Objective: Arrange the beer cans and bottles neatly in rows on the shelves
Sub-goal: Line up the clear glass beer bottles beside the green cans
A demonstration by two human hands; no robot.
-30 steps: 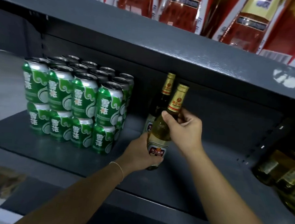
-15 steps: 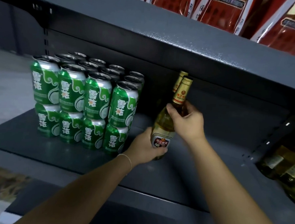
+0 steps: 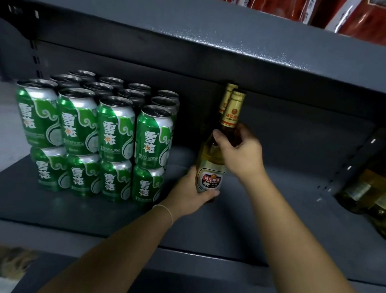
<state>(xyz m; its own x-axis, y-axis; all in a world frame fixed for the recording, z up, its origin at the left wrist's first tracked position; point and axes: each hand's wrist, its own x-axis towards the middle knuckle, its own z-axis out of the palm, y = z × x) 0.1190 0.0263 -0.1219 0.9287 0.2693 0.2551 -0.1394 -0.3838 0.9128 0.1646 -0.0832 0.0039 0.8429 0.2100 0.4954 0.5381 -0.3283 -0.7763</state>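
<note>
the right hand (image 3: 242,155) is wrapped round the shoulder and lower neck of the front beer bottle (image 3: 211,171), thumb on the near side and fingers curled behind the glass. the left hand (image 3: 189,192) grips the same bottle low down, at the base, its fingers curling under the edge of the white label with the red and black oval. a thin bracelet (image 3: 167,210) sits on that wrist. the bottle holds pale golden beer, has a gold foil neck and cap, and stands upright or very nearly so on the grey shelf (image 3: 262,221), close to the middle of it.

directly behind it a second bottle (image 3: 227,98) shows only its gold neck and cap, just under the lip of the upper shelf (image 3: 219,32); the two look close enough to touch, though the hands hide the lower parts, so i cannot tell.

to the left, apart from the bottles, green beer cans (image 3: 100,136) stand in a tidy block, four across and two high, with more rows behind. at the far right edge, past the perforated upright, more bottles (image 3: 382,191) lie dim and blurred on the next bay. red packages (image 3: 336,12) line the upper shelf.
</note>
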